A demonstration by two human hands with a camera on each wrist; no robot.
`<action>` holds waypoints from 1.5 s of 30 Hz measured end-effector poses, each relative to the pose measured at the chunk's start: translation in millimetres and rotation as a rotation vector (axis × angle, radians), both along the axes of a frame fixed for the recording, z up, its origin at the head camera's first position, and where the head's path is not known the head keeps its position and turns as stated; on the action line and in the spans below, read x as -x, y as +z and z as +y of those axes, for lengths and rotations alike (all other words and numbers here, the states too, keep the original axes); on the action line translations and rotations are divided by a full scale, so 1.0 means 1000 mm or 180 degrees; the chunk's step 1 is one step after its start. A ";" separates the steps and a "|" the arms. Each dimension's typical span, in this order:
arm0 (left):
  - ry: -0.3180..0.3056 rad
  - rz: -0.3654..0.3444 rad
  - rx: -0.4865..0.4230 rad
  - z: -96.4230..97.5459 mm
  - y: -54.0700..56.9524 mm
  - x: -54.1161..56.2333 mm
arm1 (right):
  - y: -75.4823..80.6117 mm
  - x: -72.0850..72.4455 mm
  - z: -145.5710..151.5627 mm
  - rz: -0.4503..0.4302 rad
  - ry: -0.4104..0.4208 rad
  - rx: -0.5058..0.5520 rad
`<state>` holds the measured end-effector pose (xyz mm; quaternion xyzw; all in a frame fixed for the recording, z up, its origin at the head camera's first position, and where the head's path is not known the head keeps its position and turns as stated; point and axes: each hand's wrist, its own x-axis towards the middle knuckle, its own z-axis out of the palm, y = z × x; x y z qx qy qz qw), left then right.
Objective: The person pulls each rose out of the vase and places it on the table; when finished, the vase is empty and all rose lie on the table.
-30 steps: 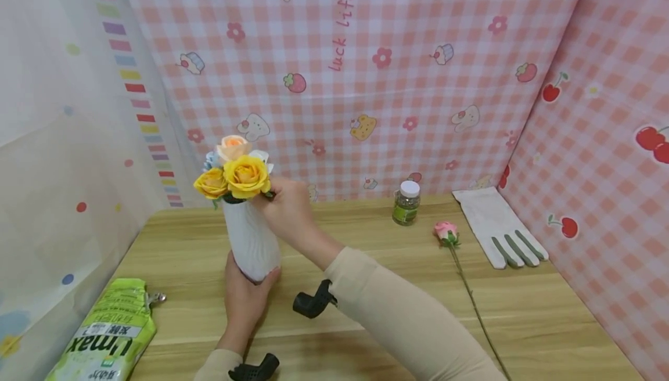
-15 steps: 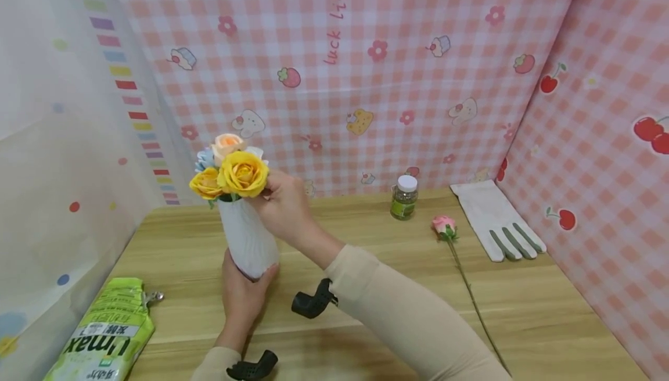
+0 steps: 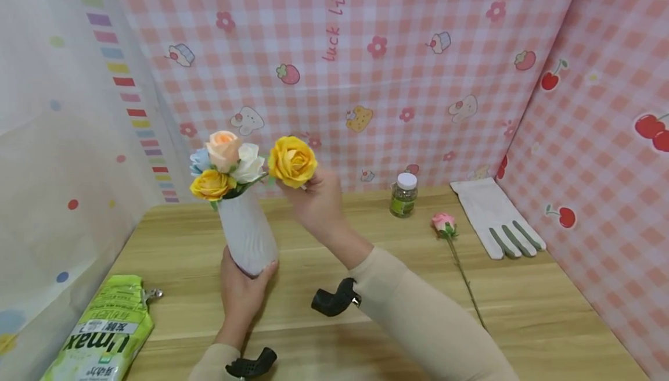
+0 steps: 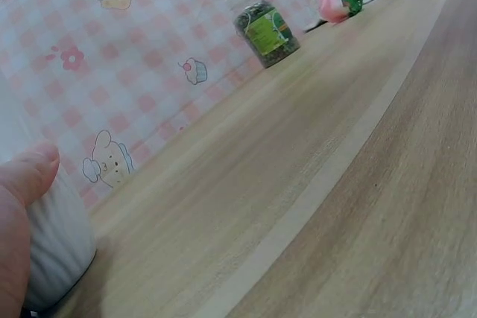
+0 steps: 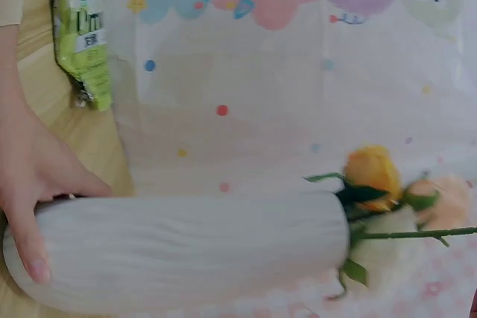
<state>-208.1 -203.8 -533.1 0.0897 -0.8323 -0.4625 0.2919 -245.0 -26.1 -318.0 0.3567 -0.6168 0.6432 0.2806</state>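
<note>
We are seeing first the wooden table; on its left part the white vase is standing, its base on the wood or very near to it. Its wall is looking hard and wavy, perhaps ceramic, so we are judging it fragile, rather heavy and a little slippery; low on the body we are finding a safe place for gripping. There the left hand is curving its thumb and fingers around it. The right hand is pinching a yellow rose just below the bloom, to the right of the vase's top. We are supposing this rose light and its petals soft, so we are preferring the stem for holding. Four other flowers are crowding in the vase. A thin green stem is reaching out, probably stiff but bendable.
</note>
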 end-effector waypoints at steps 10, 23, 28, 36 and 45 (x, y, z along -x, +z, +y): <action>0.0022 -0.0038 -0.0046 0.001 -0.002 0.000 | -0.006 -0.002 0.067 -0.0525 0.0388 0.1098; 0.0035 -0.0100 -0.0047 0.003 -0.006 -0.001 | -0.049 -0.009 0.152 -0.1373 -0.0392 0.1700; 0.0036 -0.0127 -0.0058 0.004 -0.006 -0.003 | -0.066 -0.013 0.168 -0.1522 -0.0670 0.1290; -0.0001 -0.0071 -0.0080 0.004 -0.005 -0.003 | -0.087 -0.015 0.201 -0.1681 -0.1081 0.0515; -0.0043 0.0015 -0.0148 0.000 0.000 0.000 | -0.102 -0.007 0.234 -0.1773 -0.1268 -0.0186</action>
